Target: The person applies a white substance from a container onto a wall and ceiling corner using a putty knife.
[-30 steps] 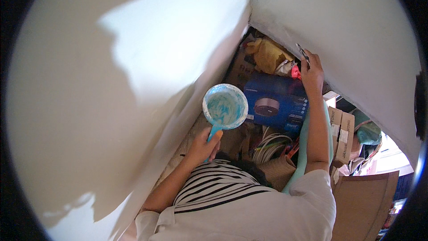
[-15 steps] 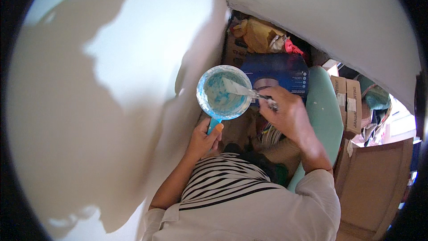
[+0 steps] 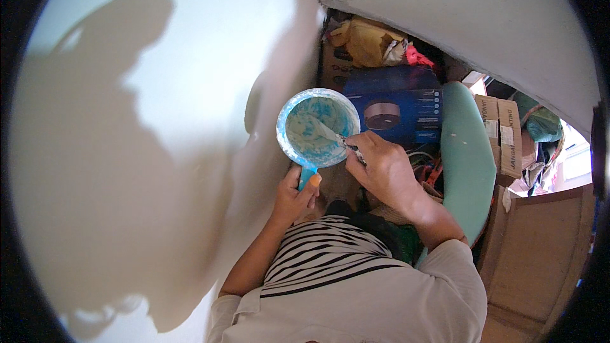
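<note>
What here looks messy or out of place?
The blue dipper in the left hand looks messy: pale paste coats its inside and is smeared over the rim. With the right hand holding a scraper inside it, that seems unsurprising.

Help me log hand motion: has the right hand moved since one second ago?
Yes: against the blue box, the right hand has moved down and left, toward the blue dipper.
</note>
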The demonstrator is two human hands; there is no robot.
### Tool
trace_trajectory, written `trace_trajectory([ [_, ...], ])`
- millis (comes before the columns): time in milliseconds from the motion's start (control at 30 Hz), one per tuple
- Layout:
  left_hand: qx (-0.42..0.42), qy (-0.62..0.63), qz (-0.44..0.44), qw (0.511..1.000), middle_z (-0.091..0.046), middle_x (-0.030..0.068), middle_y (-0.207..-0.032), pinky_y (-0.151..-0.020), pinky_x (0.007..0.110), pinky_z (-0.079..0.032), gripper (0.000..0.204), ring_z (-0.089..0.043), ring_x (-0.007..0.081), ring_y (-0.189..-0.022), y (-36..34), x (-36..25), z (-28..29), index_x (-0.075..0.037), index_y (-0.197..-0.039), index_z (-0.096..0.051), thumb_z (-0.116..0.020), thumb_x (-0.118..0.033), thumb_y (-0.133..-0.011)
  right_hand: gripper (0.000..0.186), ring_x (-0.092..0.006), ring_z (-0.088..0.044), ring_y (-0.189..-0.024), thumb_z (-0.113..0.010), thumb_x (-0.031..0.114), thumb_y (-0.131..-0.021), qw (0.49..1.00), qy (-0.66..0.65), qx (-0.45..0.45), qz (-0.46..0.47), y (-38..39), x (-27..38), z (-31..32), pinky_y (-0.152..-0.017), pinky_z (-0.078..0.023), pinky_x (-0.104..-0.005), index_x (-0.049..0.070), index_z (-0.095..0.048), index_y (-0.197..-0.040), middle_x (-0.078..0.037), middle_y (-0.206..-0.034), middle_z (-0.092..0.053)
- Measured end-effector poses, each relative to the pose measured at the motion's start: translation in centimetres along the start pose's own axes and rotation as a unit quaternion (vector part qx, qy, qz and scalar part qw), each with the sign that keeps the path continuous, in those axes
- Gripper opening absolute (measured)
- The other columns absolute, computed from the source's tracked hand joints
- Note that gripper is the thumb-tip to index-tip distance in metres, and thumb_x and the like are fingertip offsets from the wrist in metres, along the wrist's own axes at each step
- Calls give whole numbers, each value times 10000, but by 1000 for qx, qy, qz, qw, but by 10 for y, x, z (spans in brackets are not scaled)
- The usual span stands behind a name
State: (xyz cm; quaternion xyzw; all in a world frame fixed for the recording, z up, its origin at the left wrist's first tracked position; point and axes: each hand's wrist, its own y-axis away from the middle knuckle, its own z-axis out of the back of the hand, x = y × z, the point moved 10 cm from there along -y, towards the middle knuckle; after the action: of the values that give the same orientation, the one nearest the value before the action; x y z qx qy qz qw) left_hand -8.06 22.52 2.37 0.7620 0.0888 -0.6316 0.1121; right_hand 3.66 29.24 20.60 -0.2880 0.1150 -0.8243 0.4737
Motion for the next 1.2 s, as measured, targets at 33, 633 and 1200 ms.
trace_trajectory([
  [33,-5,-4,1,1000,-562,19,-680,-429,239,-412,247,-514,79,-501,0,1,1,-54,-973,-538,-604,-292,-956,165,-345,-636,-698,-640,81,-799,1000,-10,5,0,1,0,-2,-616,-525,-420,11,-585,-937,-166,-795,-607],
  [633,-8,5,8,1000,-559,20,-674,-421,238,-410,248,-507,86,-483,2,-13,-2,-52,-947,-535,-607,-290,-956,222,-193,-604,-598,-619,114,-902,959,-213,-43,-183,34,-40,-22,-552,-475,-290,-5,-607,-1089,-160,-804,-650],
  [1200,-16,-24,31,999,-549,21,-658,-411,248,-396,264,-488,88,-452,6,-1,5,-42,-948,-526,-597,-296,-956,242,-86,-548,-548,-569,188,-961,790,-466,-78,-390,77,-85,-39,-440,-401,-218,10,-597,-1122,-72,-784,-655],
])
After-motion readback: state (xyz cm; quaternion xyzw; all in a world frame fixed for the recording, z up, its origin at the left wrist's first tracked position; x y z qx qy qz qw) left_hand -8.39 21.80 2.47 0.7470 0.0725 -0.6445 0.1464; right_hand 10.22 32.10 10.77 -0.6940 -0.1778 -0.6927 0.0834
